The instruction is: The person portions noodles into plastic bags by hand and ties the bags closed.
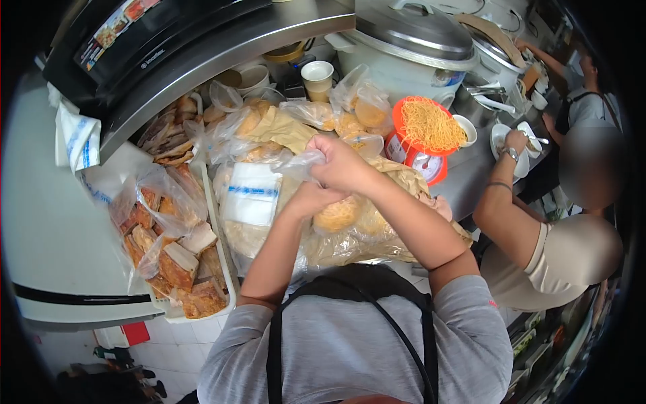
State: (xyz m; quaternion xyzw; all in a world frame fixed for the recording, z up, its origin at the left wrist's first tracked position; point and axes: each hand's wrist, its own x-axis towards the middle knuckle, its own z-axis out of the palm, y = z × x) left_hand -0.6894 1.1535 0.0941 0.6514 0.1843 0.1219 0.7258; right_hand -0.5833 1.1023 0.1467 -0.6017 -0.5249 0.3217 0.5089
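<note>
We have a clear bag of noodles [336,215] near the front edge of the counter [469,174], about midway along the part we work at. Our right hand [340,163] is shut tight on the twisted top of the bag, and our left hand [311,201] is closed around it just below, right above the noodles. We cannot tell if the bag hangs or rests on the shiny brown sheet [336,250] under it. The bag looks light, thin and floppy, so it may slide a bit in our fingers. The noodles look soft and easy to squash, and a hard squeeze could break them or split the plastic. The best place to hold is the bunched neck, over the food, with no pressing on the round part. Close by on the right sits the red scale [396,148] with its pile of thin noodles [428,124], and on the left lies a stack of white bags [250,195].
</note>
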